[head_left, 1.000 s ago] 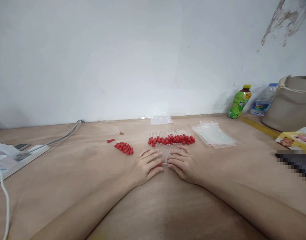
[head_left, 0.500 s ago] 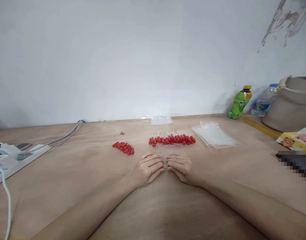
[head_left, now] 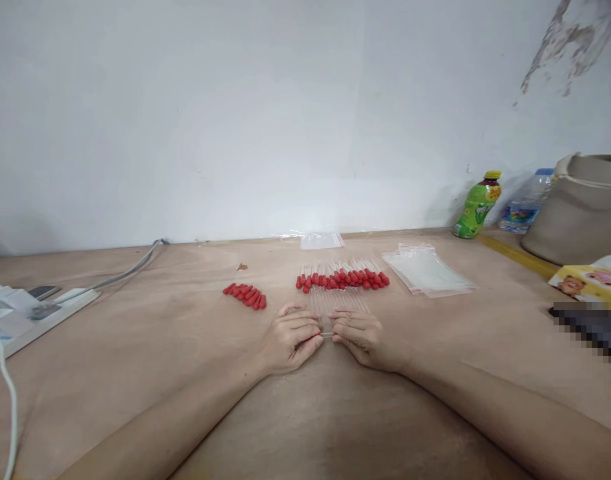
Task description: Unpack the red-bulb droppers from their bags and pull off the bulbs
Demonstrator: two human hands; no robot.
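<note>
Bright, even, diffuse light. Wall (head_left: 235,120) washed pale, dimmer far left. Soft shadow behind bottle (head_left: 478,204). Edges bowed by wide lens. Pixelated patch (head_left: 591,328) right. Slightly soft focus.

Your single head camera looks forward and down across the bare brown wooden worktop (head_left: 135,347), near, facing the far-edge white wall (head_left: 235,120).

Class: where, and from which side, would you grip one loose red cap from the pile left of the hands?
Probably from above: pinch the narrow body of the end cap in the red caps pile: they lie flat, side by side, so only an end one has a free side. Left hand and right hand pinch a clear tube.
</note>
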